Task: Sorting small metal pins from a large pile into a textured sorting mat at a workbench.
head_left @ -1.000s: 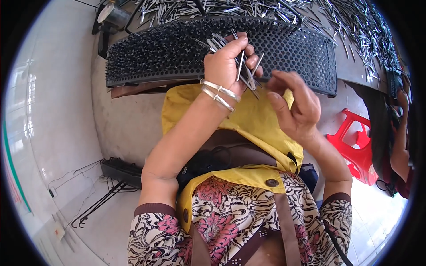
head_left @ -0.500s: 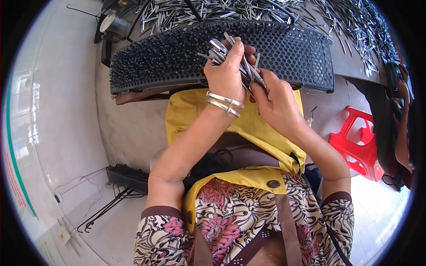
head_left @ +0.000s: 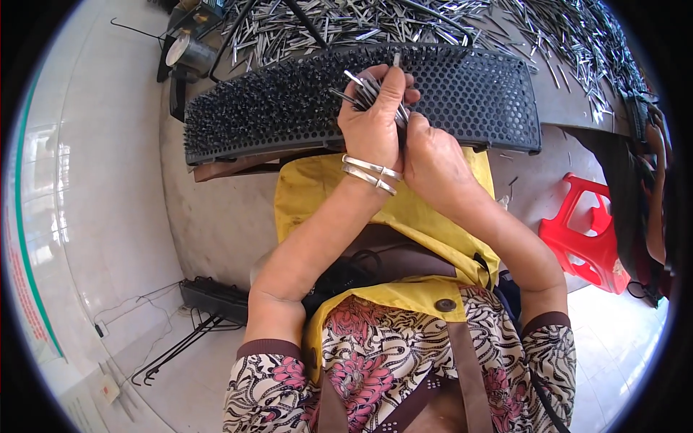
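My left hand is closed round a bundle of thin metal strips, their silvery ends sticking out past the thumb and fingers. Against its lower right side, my right hand closes on the near end of the same bundle; its fingertips are mostly hidden. Both hands are in front of a long, curved black perforated rack. Many small dark pieces stand upright in the holes of its left and middle part, while bare holes show at the right.
Loose metal strips lie heaped on the table behind the rack. A yellow apron covers my lap. To the right are a red plastic stool and another person's arm. A metal cylinder stands at the back left.
My right hand has moved left and closed in on the bundle beside my left hand. The strips, spread apart before, are now gathered more tightly. The view has shifted slightly.
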